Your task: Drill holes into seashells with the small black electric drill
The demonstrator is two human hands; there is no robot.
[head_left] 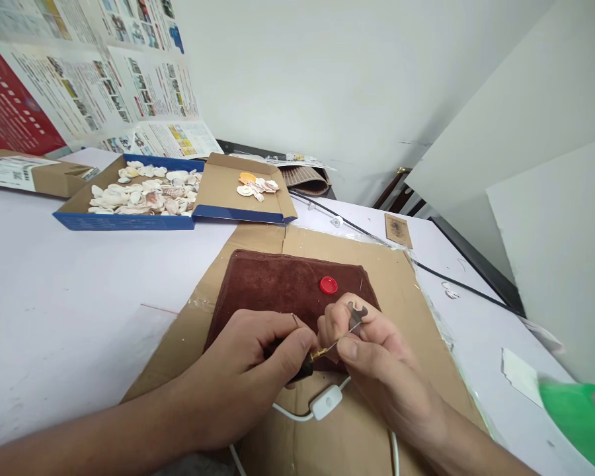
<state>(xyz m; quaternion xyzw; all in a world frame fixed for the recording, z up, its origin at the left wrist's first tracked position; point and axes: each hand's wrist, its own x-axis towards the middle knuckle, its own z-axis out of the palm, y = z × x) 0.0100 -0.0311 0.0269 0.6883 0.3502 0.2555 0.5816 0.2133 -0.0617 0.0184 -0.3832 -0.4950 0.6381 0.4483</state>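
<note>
My left hand (268,350) is closed around a small black handheld rotary tool (302,370) with a brass-coloured tip (319,354). A thin rod (294,320) pokes up by its thumb and index finger. In my right hand (377,350), a small flat grey metal wrench (357,313) with a notched end is pinched between the fingers. A slim metal shaft (333,345) runs from the brass tip to the right fingertips; what it belongs to I cannot tell. Both hands are close together over a dark brown cloth (272,277). On it lies a red round cap (328,285).
A white cord with an inline switch (326,402) loops below the hands. Cardboard (416,317) lies under the cloth. Behind, a blue-edged box (129,221) holds many shells, with more shells (255,188) on its lid. A green object (570,413) stands at the right.
</note>
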